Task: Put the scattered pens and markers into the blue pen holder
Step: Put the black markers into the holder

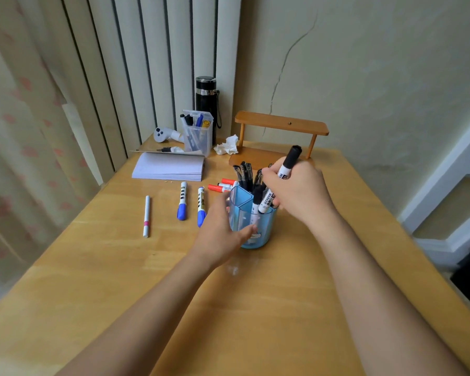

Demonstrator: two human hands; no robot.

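Blue pen holder (266, 226) at the centre of the wooden table (269, 321).
Left hand (220, 234) curls round the holder's side; right hand (296, 194) grips a black marker (292, 158) above it; two blue markers (182, 203) lie just left.

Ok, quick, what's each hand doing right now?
Left hand: grips the blue translucent plastic pen holder.
Right hand: holds a white marker with a black cap.
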